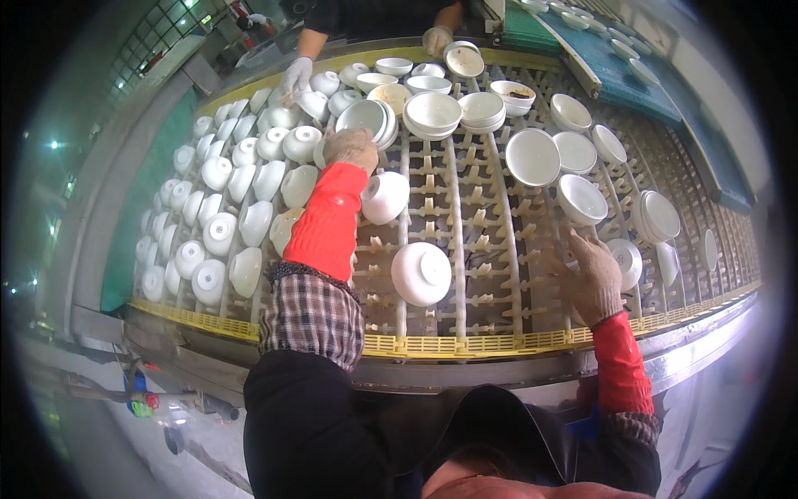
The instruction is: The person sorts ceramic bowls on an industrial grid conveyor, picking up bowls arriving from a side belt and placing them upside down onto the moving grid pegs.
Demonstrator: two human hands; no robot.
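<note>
My left hand (350,150), in a knit glove with a red sleeve cuff, is at a stack of white bowls (365,120) on the pegged conveyor belt (430,187); the fingers' hold is partly hidden. An overturned bowl (385,198) lies just below it, and another overturned bowl (421,274) sits nearer to me. My right hand (592,274), gloved alike, hovers over the belt with fingers apart and nothing in them. Just beyond its fingertips is an upward-facing bowl (582,199); an overturned bowl (624,264) lies to its right.
Tilted bowls (218,234) stand in rows across the belt's left side. Opposite me, a co-worker's gloved left-side hand (297,78) is among bowls; the other gloved hand (437,41) is beside stacked bowls (464,61). A teal conveyor (654,93) carries bowls at upper right. Yellow edging (436,347) borders the near side.
</note>
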